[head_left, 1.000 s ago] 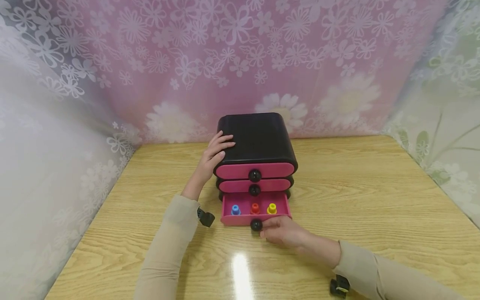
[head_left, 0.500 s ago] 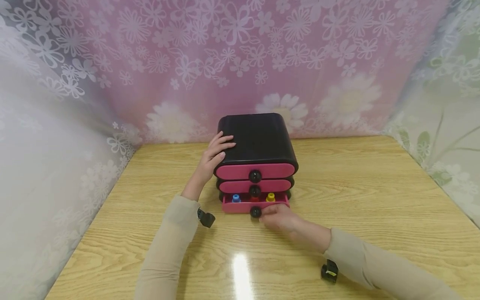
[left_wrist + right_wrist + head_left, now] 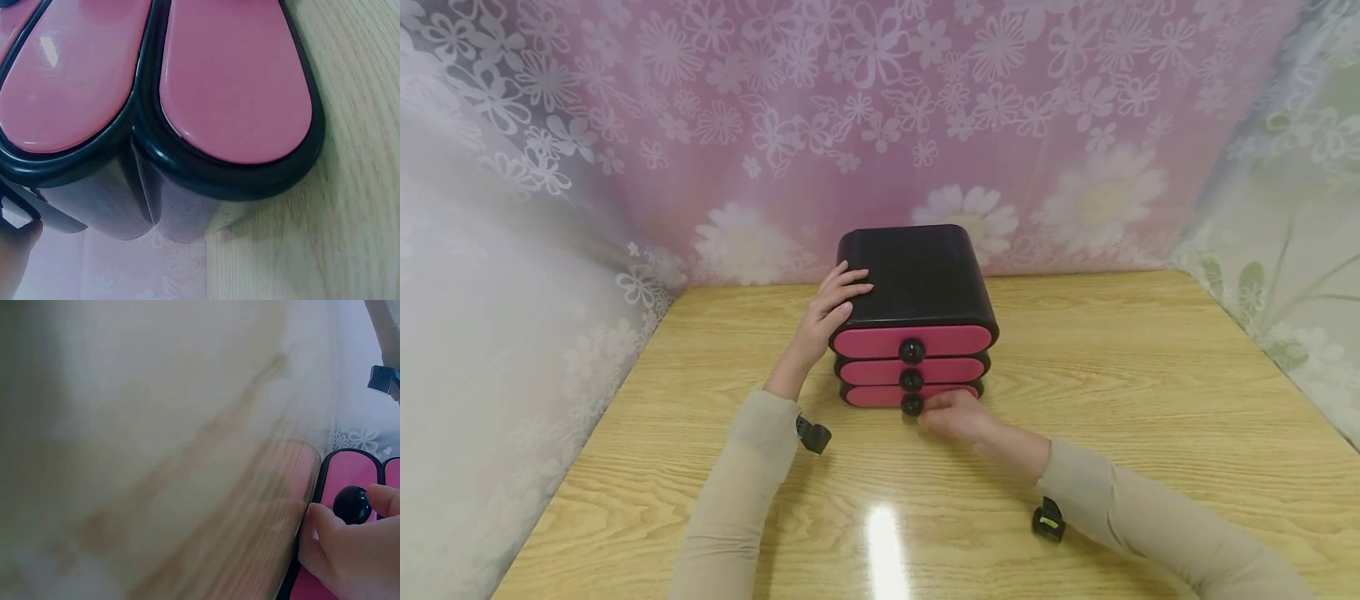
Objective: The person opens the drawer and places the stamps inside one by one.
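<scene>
A small black cabinet (image 3: 913, 271) with three pink drawers stands on the table. Its bottom drawer (image 3: 871, 397) sits flush with the frame, like the two above it. My right hand (image 3: 957, 417) holds that drawer's round black knob (image 3: 351, 505) between thumb and curled fingers, coming from the right. Across the cabinet's upper left edge rests my left hand (image 3: 830, 312), fingers laid out over the top and thumb near the front. At the lower left of the left wrist view, part of the left hand (image 3: 15, 253) touches the cabinet's side. The drawers' insides are hidden.
The wooden table (image 3: 1112, 375) spreads around the cabinet, with a bright light reflection in front. A pink flowered curtain (image 3: 775, 125) hangs close behind, and pale flowered cloth stands at both sides. Each wrist carries a small black camera (image 3: 814, 436).
The bottom drawer has slid back in, pushed by my right hand at its knob. The blue, red and yellow pieces inside it have gone out of sight. My left hand has stayed put.
</scene>
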`<state>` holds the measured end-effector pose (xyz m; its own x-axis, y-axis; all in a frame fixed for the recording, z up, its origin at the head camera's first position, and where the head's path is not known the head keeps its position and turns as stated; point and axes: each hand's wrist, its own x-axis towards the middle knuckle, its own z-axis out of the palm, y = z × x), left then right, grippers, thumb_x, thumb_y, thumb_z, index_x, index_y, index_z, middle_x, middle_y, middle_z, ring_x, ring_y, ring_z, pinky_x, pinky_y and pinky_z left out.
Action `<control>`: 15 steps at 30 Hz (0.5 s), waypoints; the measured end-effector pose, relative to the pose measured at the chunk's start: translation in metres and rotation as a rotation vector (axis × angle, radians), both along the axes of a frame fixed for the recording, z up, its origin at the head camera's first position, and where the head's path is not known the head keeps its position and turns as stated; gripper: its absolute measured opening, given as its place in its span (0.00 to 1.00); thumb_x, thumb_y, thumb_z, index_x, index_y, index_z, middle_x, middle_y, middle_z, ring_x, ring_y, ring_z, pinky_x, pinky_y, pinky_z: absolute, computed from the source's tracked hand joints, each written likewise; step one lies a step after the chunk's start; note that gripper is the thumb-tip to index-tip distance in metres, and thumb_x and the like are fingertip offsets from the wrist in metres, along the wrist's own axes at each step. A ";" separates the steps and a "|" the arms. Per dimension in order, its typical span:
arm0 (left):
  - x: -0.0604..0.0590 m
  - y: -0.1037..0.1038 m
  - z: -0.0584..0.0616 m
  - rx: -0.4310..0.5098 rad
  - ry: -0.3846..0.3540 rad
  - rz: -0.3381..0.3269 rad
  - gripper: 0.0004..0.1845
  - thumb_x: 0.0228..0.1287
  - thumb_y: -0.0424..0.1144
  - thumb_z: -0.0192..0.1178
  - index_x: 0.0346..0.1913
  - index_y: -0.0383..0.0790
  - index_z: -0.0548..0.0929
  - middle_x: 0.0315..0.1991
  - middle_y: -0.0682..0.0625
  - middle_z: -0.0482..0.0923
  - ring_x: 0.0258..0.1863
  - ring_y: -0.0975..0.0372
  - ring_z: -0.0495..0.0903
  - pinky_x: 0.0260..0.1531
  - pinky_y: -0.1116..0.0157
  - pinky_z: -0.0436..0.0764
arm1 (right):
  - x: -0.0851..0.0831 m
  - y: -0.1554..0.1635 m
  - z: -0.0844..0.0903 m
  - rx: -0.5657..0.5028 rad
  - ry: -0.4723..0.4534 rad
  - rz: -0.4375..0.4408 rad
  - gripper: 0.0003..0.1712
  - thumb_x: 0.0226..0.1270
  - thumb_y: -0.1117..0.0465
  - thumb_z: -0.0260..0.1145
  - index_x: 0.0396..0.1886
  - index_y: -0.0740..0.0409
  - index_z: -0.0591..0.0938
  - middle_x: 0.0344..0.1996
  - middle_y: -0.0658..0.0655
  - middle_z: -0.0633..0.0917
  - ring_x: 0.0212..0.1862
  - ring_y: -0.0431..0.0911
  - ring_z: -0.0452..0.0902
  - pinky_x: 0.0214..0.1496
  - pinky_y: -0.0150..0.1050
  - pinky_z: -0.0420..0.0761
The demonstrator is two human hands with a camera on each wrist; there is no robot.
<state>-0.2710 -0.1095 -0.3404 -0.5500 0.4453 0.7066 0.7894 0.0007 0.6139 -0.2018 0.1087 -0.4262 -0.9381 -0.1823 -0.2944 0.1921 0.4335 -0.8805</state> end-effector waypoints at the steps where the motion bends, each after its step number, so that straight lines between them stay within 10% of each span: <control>1: 0.000 0.000 0.000 0.000 0.000 -0.002 0.18 0.56 0.22 0.39 0.48 0.16 0.70 0.55 0.24 0.59 0.62 0.36 0.41 0.61 0.49 0.41 | -0.001 0.000 0.000 0.006 -0.002 -0.003 0.18 0.49 0.64 0.63 0.41 0.70 0.79 0.33 0.56 0.81 0.36 0.43 0.75 0.41 0.38 0.75; 9: -0.002 -0.003 0.001 -0.040 -0.019 -0.016 0.19 0.58 0.23 0.40 0.51 0.16 0.67 0.57 0.25 0.57 0.63 0.38 0.40 0.60 0.48 0.40 | -0.002 0.006 0.004 -0.072 0.000 0.070 0.18 0.51 0.65 0.62 0.40 0.74 0.78 0.34 0.58 0.81 0.37 0.44 0.77 0.41 0.39 0.77; 15: 0.000 -0.017 0.004 -0.162 -0.110 0.012 0.24 0.64 0.29 0.42 0.61 0.20 0.57 0.64 0.29 0.47 0.65 0.45 0.36 0.59 0.45 0.40 | 0.005 0.020 0.011 0.040 0.301 0.229 0.16 0.56 0.63 0.61 0.42 0.70 0.79 0.39 0.60 0.81 0.40 0.48 0.78 0.41 0.39 0.77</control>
